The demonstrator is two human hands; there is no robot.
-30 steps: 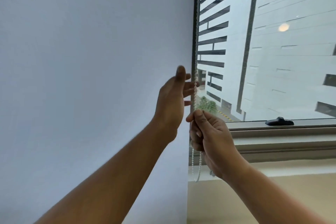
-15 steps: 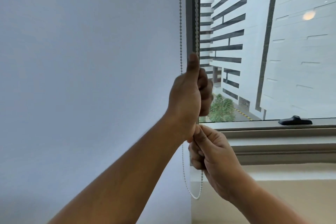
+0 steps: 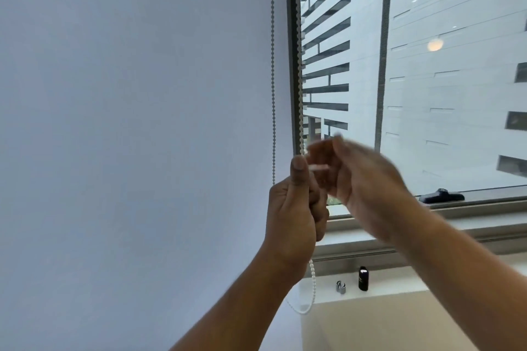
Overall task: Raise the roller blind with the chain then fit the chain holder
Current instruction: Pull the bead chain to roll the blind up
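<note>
The white roller blind [image 3: 142, 122] hangs down over the left half of the view. Its white bead chain [image 3: 273, 65] runs in two strands along the dark window frame [image 3: 291, 51] and ends in a loop [image 3: 310, 298] below my left wrist. My left hand [image 3: 295, 208] is closed in a fist around the chain, thumb pointing up. Just right of it and slightly higher, my right hand [image 3: 356, 177] is blurred with motion, fingers apart, holding nothing that I can make out. A small metal clip-like piece [image 3: 340, 287], possibly the chain holder, lies on the sill.
A small black object [image 3: 363, 278] stands on the white sill [image 3: 399, 282] beside the metal piece. A black window handle [image 3: 440, 196] sits on the lower frame at the right. Outside the glass a grey building [image 3: 456, 80] shows.
My left hand closed on the chain and came down. My right hand let go of the chain below it and swung up to the right of the left hand.
</note>
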